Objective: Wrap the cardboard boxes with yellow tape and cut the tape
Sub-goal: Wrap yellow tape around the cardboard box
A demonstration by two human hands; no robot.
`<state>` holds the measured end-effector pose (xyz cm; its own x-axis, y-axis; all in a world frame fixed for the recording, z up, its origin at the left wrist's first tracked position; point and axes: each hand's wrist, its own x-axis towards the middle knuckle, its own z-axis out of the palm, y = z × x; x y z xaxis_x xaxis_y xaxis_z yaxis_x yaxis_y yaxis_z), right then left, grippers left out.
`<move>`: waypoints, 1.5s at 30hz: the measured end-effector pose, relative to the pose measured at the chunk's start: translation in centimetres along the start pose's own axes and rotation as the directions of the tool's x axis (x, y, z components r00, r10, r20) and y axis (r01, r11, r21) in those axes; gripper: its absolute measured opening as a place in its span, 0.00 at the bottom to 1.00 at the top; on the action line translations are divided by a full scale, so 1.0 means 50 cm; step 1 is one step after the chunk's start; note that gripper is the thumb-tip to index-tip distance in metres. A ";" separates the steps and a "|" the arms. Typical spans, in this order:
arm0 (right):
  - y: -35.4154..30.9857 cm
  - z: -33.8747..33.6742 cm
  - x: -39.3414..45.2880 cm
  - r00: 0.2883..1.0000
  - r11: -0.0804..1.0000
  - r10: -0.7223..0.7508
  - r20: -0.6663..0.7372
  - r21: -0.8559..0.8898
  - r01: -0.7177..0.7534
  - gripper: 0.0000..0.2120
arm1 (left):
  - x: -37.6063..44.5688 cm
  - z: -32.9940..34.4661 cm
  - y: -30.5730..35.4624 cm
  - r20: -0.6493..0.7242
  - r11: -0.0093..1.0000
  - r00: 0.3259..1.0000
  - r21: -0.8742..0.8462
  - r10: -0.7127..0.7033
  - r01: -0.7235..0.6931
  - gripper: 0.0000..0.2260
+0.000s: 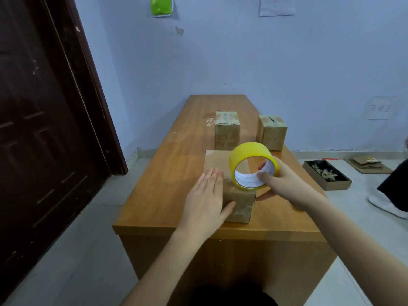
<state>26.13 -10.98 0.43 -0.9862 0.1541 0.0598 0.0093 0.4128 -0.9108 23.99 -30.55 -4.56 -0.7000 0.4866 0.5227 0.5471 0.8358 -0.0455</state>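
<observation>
I see the left hand (204, 196) lying flat, fingers straight, on the near small brown cardboard box (239, 203) at the near end of the long wooden table (167, 173). My right hand (284, 186) has its grip closed on the yellow tape roll (251, 166), fingers through the core (thumb under), the roll resting on that box's top. Two more small taped cardboard boxes (227, 131) stand farther back, apart.
</observation>
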 end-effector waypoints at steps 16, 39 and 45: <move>0.004 -0.054 -0.019 0.998 0.998 0.059 -0.037 0.024 -0.058 0.12 | -0.001 0.018 -0.001 -0.080 0.999 0.997 0.041 0.018 -0.015 0.26; 0.118 0.000 -0.021 0.947 0.790 0.300 -0.116 0.586 -0.179 0.14 | -0.003 0.011 0.002 -0.045 0.995 0.999 0.096 0.004 0.000 0.28; 0.123 0.015 -0.044 0.960 0.716 0.276 0.044 0.658 -0.235 0.13 | 0.003 0.002 0.001 0.004 0.994 1.000 0.105 0.018 -0.019 0.29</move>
<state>28.22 -9.45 -5.61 -0.9517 0.2227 -0.2114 0.1300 -0.3314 -0.9345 23.88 -30.43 -4.56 -0.6916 0.5030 0.5184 0.5090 0.8486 -0.1444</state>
